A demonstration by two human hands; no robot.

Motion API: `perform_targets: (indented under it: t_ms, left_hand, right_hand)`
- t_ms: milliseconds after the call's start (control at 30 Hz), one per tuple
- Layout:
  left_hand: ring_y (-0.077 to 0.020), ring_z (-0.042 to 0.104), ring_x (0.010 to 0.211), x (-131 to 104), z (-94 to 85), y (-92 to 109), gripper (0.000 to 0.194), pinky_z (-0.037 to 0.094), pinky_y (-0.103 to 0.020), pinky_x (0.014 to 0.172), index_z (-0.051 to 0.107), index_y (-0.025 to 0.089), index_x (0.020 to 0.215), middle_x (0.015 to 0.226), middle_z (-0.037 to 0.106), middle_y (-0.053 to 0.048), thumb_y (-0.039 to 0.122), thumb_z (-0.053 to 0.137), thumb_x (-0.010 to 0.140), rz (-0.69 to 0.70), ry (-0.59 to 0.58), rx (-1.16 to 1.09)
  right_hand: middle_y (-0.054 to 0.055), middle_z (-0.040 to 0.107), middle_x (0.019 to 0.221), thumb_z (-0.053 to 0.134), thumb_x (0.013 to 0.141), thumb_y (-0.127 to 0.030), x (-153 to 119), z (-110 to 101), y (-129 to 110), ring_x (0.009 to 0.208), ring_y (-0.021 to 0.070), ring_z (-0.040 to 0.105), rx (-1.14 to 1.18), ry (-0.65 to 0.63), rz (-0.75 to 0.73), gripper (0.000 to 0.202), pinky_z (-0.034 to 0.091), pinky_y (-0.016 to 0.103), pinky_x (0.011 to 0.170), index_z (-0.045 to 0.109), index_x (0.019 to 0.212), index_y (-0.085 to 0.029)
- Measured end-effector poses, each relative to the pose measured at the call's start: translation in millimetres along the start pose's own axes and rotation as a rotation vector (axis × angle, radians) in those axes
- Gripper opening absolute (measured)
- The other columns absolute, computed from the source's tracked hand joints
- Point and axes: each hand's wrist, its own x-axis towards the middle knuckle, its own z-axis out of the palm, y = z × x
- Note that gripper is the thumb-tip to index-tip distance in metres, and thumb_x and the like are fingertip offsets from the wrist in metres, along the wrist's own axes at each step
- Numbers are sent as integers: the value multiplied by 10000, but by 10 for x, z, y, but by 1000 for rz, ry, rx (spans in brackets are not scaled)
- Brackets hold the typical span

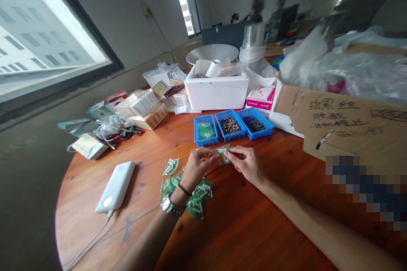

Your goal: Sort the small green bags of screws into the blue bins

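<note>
With our left hand (197, 165) and right hand (248, 163) we each pinch a small clear packet (223, 151) just before three blue trays (234, 136), our left wrist (180, 197) partly hiding green packets (203, 189) on the table (229, 228). Behind the trays stand a white foam box (218, 94) and a pink-and-white carton (261, 98), its print too small to read; at our right, a cardboard box (349, 139) bears handwritten Chinese, seemingly 螺丝 on top.
</note>
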Motion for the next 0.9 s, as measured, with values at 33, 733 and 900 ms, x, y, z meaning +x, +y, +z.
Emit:
perform_targets:
  t_ms: [33,733,900]
  left_hand:
    - [-138,593,639,-7,-22,35,335,468,-233,600,739,151,723,666,661,-11,464,846,776,29,13,48]
    - [-221,724,785,855,-443,197,210,568,-342,799,858,202,1022,867,810,-66,246,675,928,300,278,669]
    - [-332,651,1055,1205,-540,169,100,512,-472,992,862,191,864,984,733,-131,223,774,830,303,137,976]
  right_hand:
    - [0,639,572,761,911,-441,2,3,-10,459,124,527,-11,23,-33,296,400,247,436,807,780,-179]
    - [169,691,1412,655,960,-390,-38,-23,49,883,232,785,171,-106,-55,523,599,260,543,609,1462,-248]
    - [185,689,1397,670,945,-409,-24,-49,19,855,228,787,173,-88,-55,530,593,253,530,598,1439,-231]
